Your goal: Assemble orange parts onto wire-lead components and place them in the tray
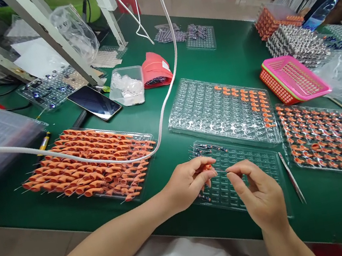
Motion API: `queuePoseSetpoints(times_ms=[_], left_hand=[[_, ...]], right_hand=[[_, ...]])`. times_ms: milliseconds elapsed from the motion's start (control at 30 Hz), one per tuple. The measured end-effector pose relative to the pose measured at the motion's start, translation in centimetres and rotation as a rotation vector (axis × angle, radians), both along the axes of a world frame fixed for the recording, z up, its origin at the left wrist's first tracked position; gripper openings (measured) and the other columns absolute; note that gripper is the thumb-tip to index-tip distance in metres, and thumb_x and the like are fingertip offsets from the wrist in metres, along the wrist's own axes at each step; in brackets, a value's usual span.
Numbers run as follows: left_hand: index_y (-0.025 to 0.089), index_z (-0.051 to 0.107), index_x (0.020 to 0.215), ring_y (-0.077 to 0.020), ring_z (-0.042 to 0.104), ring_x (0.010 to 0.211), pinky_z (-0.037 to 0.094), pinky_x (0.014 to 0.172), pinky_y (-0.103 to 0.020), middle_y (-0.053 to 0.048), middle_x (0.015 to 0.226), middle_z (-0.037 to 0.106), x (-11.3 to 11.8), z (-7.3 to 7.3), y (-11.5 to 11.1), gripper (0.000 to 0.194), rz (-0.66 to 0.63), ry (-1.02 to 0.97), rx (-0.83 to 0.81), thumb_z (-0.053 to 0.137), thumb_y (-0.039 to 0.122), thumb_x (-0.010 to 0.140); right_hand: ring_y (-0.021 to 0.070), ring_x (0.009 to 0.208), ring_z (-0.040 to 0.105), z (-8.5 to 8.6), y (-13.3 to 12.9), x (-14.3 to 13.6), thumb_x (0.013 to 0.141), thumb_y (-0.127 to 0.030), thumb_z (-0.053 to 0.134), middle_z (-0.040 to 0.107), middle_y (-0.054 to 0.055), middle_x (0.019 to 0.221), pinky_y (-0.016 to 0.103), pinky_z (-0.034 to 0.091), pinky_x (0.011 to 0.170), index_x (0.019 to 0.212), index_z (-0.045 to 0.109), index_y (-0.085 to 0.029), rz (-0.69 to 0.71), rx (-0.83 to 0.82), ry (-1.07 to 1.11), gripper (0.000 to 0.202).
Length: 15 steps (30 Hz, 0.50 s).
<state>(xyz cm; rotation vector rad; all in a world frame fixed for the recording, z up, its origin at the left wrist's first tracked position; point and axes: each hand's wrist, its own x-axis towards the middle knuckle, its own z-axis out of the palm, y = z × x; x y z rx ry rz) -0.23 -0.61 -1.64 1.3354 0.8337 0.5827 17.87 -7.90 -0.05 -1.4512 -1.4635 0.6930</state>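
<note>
My left hand (189, 182) pinches a small orange part (209, 167) between thumb and fingers. Close on its right, my right hand (257, 190) has thumb and index finger pressed together on something too thin to make out. Both hands are over a clear tray (268, 168) with a few dark parts (205, 148) at its upper left. Many orange parts with thin wires (94, 160) fill a tray on the left. Behind my hands, another clear tray (200, 107) has orange pieces along its right side.
Tweezers (292, 177) lie right of my right hand, beside a full orange-and-dark tray (333, 136). A pink basket (296, 76), phone (94, 102), clear box (127, 86) and red pouch (156, 69) stand behind. A white cable (163, 107) hangs across the view. A person sits far right.
</note>
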Motion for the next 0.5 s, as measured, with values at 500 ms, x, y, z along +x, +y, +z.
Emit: queuePoseSetpoints(times_ms=[500], left_hand=[[0.02, 0.068, 0.101, -0.015, 0.067, 0.073, 0.053, 0.072, -0.025, -0.003, 0.091, 0.072, -0.02, -0.23, -0.05, 0.014, 0.059, 0.07, 0.27, 0.061, 0.022, 0.089]], right_hand=[[0.0135, 0.065, 0.06, 0.55, 0.39, -0.17, 0.092, -0.027, 0.059, 0.067, 0.0, 0.077, 0.025, 0.05, 0.062, 0.088, 0.068, -0.023, -0.055, -0.092, -0.119, 0.011]])
